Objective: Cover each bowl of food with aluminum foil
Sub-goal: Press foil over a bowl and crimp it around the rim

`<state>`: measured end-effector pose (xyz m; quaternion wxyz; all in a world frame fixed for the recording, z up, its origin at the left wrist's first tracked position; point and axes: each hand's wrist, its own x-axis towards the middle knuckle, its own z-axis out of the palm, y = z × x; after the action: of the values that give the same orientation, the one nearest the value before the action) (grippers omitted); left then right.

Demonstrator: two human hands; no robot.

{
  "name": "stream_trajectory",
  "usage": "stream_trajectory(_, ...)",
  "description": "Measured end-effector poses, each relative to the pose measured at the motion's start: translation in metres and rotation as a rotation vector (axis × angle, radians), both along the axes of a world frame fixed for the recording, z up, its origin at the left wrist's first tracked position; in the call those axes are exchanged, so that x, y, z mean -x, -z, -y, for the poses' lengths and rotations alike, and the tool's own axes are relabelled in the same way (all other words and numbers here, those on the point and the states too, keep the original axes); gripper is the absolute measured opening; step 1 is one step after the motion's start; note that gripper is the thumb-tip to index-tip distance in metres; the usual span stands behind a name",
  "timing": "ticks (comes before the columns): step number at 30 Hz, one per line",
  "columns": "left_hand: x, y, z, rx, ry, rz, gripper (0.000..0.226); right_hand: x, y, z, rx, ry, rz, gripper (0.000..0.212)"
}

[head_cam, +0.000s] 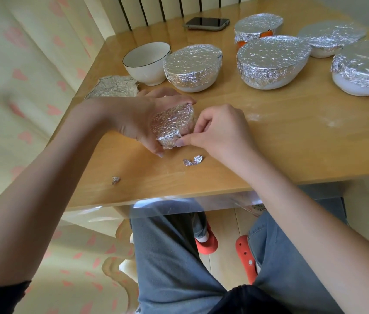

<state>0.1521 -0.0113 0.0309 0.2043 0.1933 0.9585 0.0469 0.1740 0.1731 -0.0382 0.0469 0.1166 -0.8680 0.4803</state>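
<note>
Foil-wrapped bowl (172, 123) cupped in left hand (138, 118); right hand (219, 130) pinches foil edge.

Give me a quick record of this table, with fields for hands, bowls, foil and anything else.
left hand: grips foil-wrapped item
right hand: pinches the item's foil edge
covered bowls: five, far side of the table
open bowl: white, uncovered
foil sheet: crumpled, left of the open bowl
scraps: near table edge
phone: far edge
</note>
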Motion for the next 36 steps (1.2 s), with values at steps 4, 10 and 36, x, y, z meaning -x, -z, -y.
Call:
stream_trajectory(4,-0.001,0.001,0.001,-0.023,0.007,0.003,0.118,0.013,-0.006,0.001,-0.016,-0.072,0.088,0.049)
stream_trajectory(10,-0.003,0.001,0.0,-0.037,0.007,-0.009,0.115,0.024,0.0,-0.002,0.01,-0.211,0.151,0.052)
stream_trajectory(36,-0.005,0.003,0.0,-0.052,-0.018,-0.016,0.116,0.014,0.014,-0.021,0.279,-0.229,-0.046,0.034)
